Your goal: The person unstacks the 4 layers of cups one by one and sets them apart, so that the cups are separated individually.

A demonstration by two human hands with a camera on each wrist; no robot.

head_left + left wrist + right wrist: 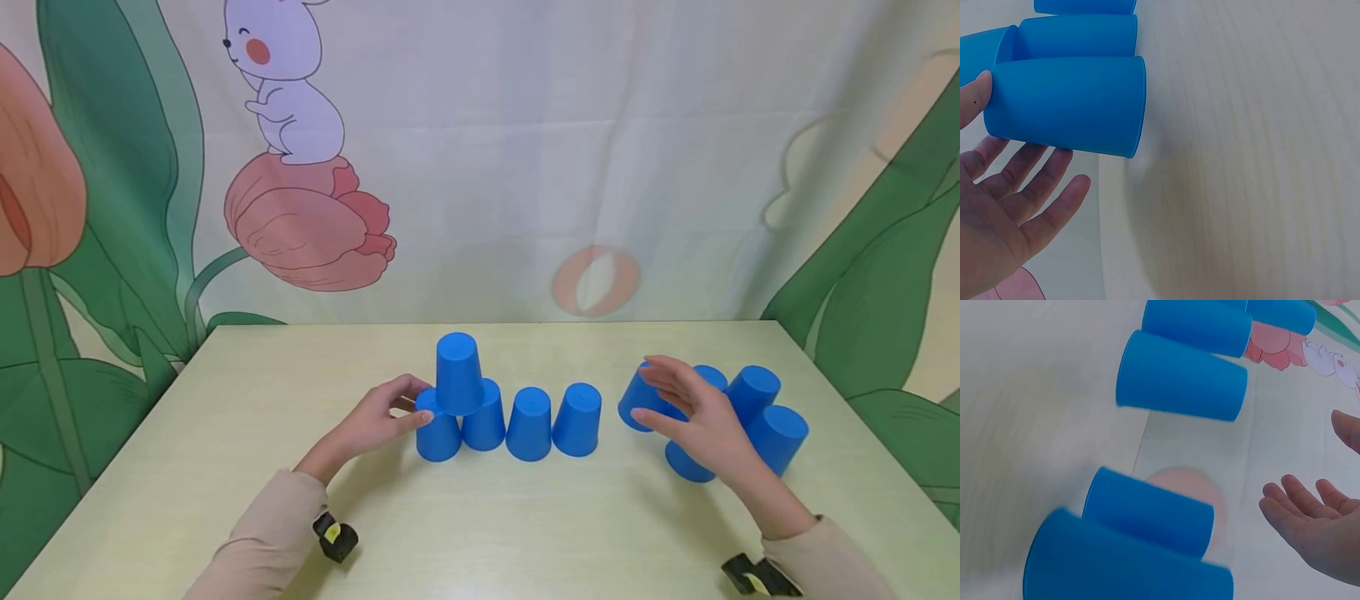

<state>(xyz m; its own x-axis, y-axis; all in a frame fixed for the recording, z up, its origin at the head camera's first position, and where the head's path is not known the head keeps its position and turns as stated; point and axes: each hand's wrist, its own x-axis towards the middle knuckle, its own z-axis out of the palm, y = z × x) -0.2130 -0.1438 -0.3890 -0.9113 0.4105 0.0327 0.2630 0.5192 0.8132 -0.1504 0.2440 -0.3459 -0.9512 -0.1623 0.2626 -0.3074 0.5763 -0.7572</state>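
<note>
Four-sided grouping aside, several upside-down blue cups (529, 429) stand in a row on the table. One upper cup (458, 375) rests across the two leftmost cups. My left hand (382, 417) holds the leftmost cup (438, 440) between thumb and fingers; in the left wrist view the thumb lies at the narrow end of this cup (1066, 103) and the fingers reach behind it. Over a right-hand cluster of upside-down cups (780, 437) hovers my right hand (701, 421), fingers spread and nothing held. It partly hides some of these cups. In the right wrist view that hand (1319, 531) is apart from the cups.
The pale wooden table (525, 533) ends at a printed curtain (487, 250) with a rabbit and flowers. A gap separates the row from the right cluster. Black devices sit at the left wrist (337, 537) and right wrist (757, 575).
</note>
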